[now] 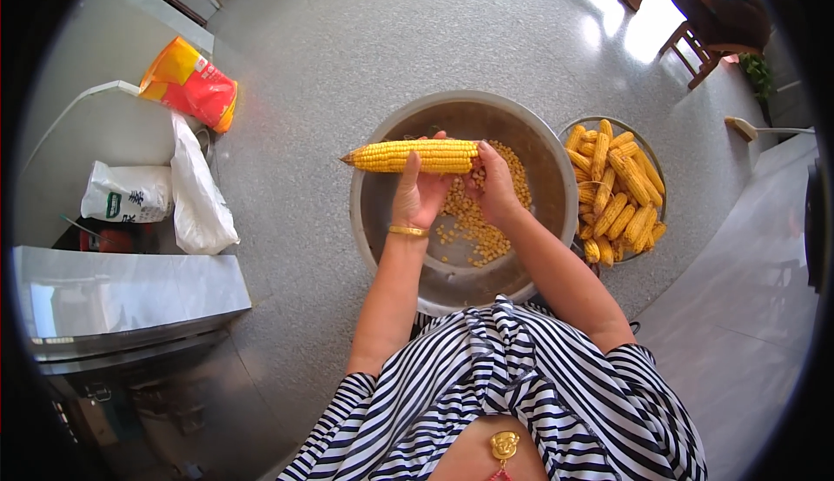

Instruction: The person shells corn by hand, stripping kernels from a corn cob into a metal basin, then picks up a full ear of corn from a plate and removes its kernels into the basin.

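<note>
A yellow corn cob (410,156) lies nearly level over a wide metal basin (368,220), its pointed brown tip to the left. My left hand (420,191), with a gold bangle at the wrist, holds the cob from below, thumb on the near side. At the cob's right end is my right hand (495,184), thumb and fingers closed on it where some kernels are gone. Loose corn kernels (488,240) are spread over the basin's bottom and right side. What the right palm holds, if anything, is hidden.
Right of the basin, a round container (659,174) holds a heap of corn cobs (609,188). A red and yellow bag (195,83) and white sacks (202,201) stand at left. A seated person (704,5) is at upper right, near a brush (741,129).
</note>
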Motion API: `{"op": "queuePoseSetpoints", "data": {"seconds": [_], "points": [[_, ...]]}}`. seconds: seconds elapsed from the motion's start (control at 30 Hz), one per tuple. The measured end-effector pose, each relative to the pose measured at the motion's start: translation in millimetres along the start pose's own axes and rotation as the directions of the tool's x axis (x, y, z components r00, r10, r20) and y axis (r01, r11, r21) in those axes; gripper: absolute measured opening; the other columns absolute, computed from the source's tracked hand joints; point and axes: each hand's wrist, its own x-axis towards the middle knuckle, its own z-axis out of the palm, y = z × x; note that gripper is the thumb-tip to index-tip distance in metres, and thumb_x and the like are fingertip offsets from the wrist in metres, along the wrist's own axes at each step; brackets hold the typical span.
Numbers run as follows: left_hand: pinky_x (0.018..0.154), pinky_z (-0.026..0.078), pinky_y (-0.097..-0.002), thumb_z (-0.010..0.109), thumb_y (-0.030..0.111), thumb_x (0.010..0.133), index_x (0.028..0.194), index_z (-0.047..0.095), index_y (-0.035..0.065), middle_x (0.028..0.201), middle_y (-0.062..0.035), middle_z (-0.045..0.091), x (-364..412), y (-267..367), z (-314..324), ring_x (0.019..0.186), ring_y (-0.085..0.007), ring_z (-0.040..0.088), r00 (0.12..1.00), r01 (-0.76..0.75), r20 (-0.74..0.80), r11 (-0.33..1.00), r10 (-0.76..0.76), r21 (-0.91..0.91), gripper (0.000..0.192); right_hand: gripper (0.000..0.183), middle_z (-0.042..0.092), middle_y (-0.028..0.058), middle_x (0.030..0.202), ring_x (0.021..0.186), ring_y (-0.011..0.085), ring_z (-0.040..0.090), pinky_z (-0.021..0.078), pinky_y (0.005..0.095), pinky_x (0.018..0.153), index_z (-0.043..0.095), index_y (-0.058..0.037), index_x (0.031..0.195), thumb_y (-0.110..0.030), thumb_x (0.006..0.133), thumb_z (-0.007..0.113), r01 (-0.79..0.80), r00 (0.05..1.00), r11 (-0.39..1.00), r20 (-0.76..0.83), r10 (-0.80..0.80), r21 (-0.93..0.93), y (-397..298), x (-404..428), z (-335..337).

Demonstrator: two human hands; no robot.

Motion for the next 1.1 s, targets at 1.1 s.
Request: {"op": "queuePoseSetpoints", "data": {"seconds": [1.1], "points": [[0.093,0.040,-0.0367,0.062,0.014,0.077,0.109,0.045,0.0078,0.115,-0.0120,0.049,1.7,-8.1,7.3,0.105,-0.0232,0.048,0.982,-0.137,-0.111,0.983,0.151,0.120,0.037,0.023,0.047,-0.0006,0.073,0.058,0.0065,0.043,0.0353,0.0199,0.047,0.048,-0.0088,0.093,-0.030,0.087,0.045,0.115,0.985,0.993,0.136,-0.111,-0.022,-3.4,-0.6,2.9]]}}
